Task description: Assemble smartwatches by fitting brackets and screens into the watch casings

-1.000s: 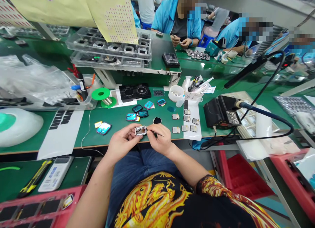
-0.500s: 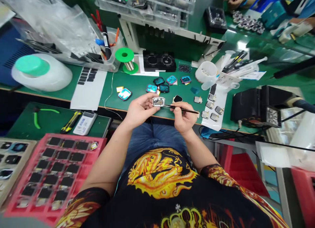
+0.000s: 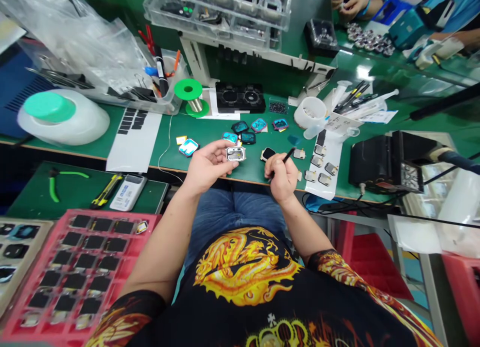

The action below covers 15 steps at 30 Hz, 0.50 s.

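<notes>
Between the thumb and fingers of my left hand [image 3: 205, 166] is a silver watch case [image 3: 236, 154], its open inside facing up. My right hand [image 3: 282, 177] is closed around a thin dark tool, perhaps tweezers [image 3: 288, 154], whose upper end slants up to the right; its tip is hard to make out. Just beyond that hand a watch screen [image 3: 268, 154] lies on the bench. Several dark and coloured watch cases with blue film [image 3: 259, 125] lie behind my hands. To the right, small silver watch parts [image 3: 310, 176] rest on a white sheet.
A green solder spool [image 3: 188, 89] and a black fixture [image 3: 240, 98] stand at the back. At left are a white bottle [image 3: 67, 118] and a pink tray [image 3: 125, 259] of screens. A black machine [image 3: 386, 159] stands right. Another person's hands [image 3: 354, 6] show at top right.
My right hand has drawn the dark tool away from the watch case and turned it more upright. The left hand has shifted slightly left with the case.
</notes>
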Tool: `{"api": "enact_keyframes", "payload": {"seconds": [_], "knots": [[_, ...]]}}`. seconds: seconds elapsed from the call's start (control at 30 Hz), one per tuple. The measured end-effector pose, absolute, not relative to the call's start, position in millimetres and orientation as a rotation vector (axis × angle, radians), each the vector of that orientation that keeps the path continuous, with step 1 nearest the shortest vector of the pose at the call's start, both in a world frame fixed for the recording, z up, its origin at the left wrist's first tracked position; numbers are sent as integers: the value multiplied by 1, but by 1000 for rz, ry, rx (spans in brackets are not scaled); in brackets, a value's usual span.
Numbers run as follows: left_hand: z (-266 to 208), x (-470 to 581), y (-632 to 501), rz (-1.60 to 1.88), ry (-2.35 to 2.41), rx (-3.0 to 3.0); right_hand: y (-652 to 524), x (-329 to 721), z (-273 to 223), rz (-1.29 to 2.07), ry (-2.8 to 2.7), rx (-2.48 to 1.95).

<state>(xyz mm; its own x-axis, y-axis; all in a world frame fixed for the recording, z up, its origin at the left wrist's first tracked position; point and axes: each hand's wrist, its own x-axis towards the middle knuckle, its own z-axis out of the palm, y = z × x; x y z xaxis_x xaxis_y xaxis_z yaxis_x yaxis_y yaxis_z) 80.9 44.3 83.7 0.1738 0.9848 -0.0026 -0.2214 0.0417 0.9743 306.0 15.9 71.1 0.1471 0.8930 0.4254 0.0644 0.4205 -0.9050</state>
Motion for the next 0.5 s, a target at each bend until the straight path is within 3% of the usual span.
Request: {"api": "enact_keyframes", "payload": {"seconds": [0.27, 0.5], "knots": [[82, 73, 46, 1196, 995, 1014, 4, 316, 107, 298, -2330, -1560], [86, 71, 47, 1178, 1113, 1028, 12, 315, 90, 121, -2496, -1446]]}}
